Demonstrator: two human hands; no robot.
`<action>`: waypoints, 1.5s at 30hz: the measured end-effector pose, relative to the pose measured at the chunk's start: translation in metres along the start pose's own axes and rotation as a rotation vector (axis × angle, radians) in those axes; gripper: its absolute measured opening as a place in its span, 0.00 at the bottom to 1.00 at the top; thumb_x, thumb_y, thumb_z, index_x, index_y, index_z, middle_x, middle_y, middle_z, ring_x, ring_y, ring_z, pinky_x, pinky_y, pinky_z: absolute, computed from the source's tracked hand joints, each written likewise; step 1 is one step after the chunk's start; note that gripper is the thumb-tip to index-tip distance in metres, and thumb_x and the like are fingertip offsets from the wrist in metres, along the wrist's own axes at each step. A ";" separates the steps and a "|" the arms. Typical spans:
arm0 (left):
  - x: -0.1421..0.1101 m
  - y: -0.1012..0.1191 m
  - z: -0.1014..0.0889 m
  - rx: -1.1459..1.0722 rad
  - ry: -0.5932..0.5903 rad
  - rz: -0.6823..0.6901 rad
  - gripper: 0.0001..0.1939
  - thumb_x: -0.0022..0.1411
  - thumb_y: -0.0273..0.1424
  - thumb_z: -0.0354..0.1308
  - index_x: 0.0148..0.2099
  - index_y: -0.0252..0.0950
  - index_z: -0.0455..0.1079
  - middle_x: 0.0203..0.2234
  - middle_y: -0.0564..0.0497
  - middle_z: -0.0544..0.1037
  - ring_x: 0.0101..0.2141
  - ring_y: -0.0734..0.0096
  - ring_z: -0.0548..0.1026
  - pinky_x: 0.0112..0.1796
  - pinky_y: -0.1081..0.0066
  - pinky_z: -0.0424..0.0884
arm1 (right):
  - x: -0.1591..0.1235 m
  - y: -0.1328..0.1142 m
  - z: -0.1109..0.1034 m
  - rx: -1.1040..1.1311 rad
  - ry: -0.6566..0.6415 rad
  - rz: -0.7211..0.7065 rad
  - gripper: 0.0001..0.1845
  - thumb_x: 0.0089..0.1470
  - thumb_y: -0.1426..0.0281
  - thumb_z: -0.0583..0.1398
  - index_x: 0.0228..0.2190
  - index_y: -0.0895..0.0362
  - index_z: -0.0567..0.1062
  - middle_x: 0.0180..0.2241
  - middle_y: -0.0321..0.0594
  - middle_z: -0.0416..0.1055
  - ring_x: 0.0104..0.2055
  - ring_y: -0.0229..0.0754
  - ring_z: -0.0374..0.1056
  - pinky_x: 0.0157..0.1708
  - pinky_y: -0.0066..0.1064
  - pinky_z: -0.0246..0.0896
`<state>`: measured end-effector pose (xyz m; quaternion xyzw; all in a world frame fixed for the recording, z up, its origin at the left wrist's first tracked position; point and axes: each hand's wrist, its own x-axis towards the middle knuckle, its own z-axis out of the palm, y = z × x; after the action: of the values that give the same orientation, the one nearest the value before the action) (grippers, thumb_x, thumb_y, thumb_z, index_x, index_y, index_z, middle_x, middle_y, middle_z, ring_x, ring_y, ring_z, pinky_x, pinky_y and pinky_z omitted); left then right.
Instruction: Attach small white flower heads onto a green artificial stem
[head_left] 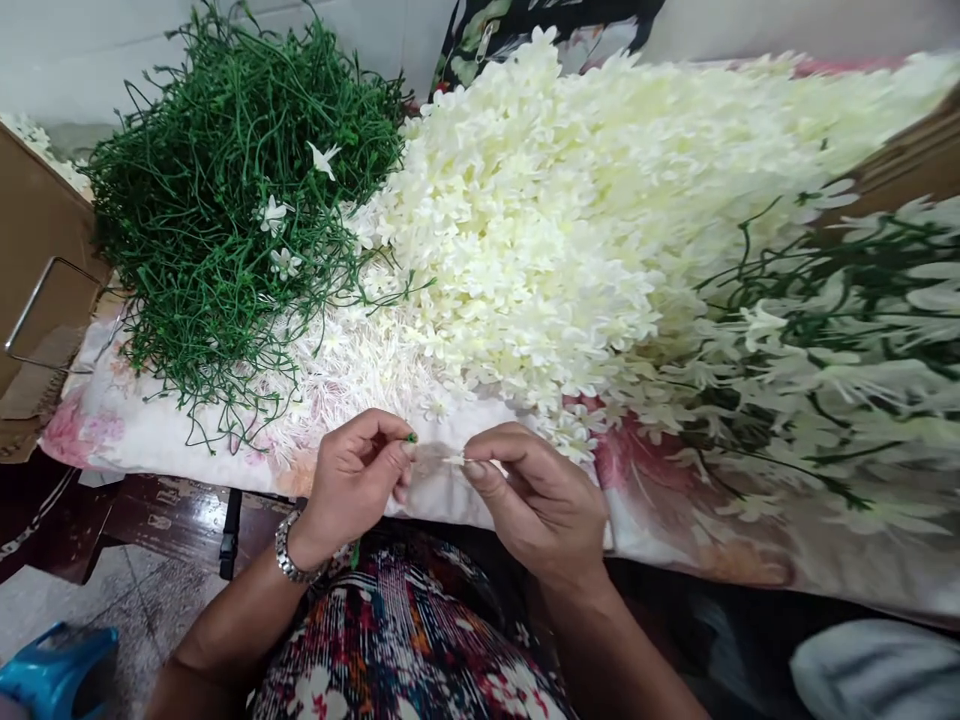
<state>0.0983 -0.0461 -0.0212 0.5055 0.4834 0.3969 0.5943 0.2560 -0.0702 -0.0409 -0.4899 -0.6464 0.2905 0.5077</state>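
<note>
Left hand (356,485) pinches green stem (412,438); right hand (544,505), white piece (455,460) — blossoms (525,220) beyond.

One head-worn view — facing forward and down; close above left hand (356,482) and right hand (546,498).

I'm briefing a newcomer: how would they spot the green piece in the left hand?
Find the flowered cloth, then, at its near edge, the left hand with a metal watch. It pinches the small green piece; the right hand holds a white piece instead.
</note>
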 end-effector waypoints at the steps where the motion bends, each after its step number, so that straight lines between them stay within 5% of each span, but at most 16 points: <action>1: -0.002 -0.003 0.003 -0.068 -0.010 -0.033 0.05 0.55 0.31 0.52 0.30 0.34 0.63 0.17 0.55 0.66 0.15 0.82 0.61 0.16 0.79 0.59 | 0.002 -0.001 0.001 0.000 -0.009 -0.003 0.05 0.46 0.79 0.56 0.27 0.57 0.66 0.23 0.35 0.63 0.26 0.34 0.61 0.25 0.27 0.56; 16: -0.006 -0.017 0.009 0.045 0.054 0.099 0.04 0.55 0.29 0.53 0.29 0.34 0.66 0.19 0.55 0.66 0.21 0.79 0.62 0.23 0.77 0.59 | 0.004 -0.007 0.012 -0.099 -0.102 -0.033 0.08 0.47 0.78 0.56 0.32 0.57 0.67 0.27 0.36 0.65 0.28 0.34 0.62 0.27 0.26 0.58; 24: -0.008 -0.007 0.000 0.208 -0.157 0.114 0.11 0.61 0.31 0.43 0.39 0.35 0.65 0.29 0.48 0.70 0.30 0.73 0.67 0.30 0.74 0.64 | 0.001 -0.002 0.001 -0.157 0.008 0.004 0.05 0.47 0.78 0.55 0.27 0.57 0.65 0.23 0.34 0.62 0.26 0.33 0.59 0.25 0.25 0.54; 30: -0.007 -0.009 -0.002 0.378 -0.163 0.253 0.12 0.60 0.25 0.43 0.43 0.35 0.65 0.27 0.50 0.70 0.30 0.76 0.69 0.34 0.72 0.65 | 0.001 -0.003 -0.005 -0.130 -0.025 -0.026 0.06 0.47 0.79 0.55 0.29 0.58 0.66 0.24 0.35 0.62 0.27 0.32 0.59 0.25 0.25 0.54; 33: -0.009 -0.012 0.000 0.348 -0.141 0.210 0.12 0.60 0.25 0.43 0.45 0.35 0.63 0.24 0.52 0.71 0.27 0.77 0.69 0.31 0.73 0.66 | 0.001 -0.005 -0.005 -0.111 -0.031 -0.039 0.07 0.46 0.80 0.56 0.29 0.58 0.66 0.24 0.35 0.63 0.26 0.32 0.59 0.25 0.25 0.54; 38: -0.011 -0.013 0.004 0.224 -0.111 0.111 0.05 0.60 0.28 0.46 0.36 0.35 0.62 0.23 0.53 0.72 0.24 0.79 0.69 0.26 0.77 0.65 | 0.002 -0.010 -0.005 -0.113 -0.050 -0.100 0.07 0.46 0.80 0.56 0.29 0.58 0.66 0.25 0.35 0.63 0.27 0.32 0.60 0.26 0.25 0.56; 45: -0.010 -0.015 0.002 0.270 -0.078 0.151 0.04 0.57 0.27 0.50 0.33 0.33 0.66 0.22 0.52 0.72 0.23 0.80 0.68 0.24 0.80 0.64 | 0.005 -0.015 -0.004 -0.190 -0.081 -0.192 0.07 0.45 0.81 0.56 0.30 0.61 0.67 0.25 0.38 0.64 0.28 0.33 0.61 0.26 0.24 0.58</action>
<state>0.0976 -0.0590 -0.0341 0.6309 0.4696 0.3519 0.5076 0.2545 -0.0712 -0.0251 -0.4596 -0.7348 0.1977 0.4579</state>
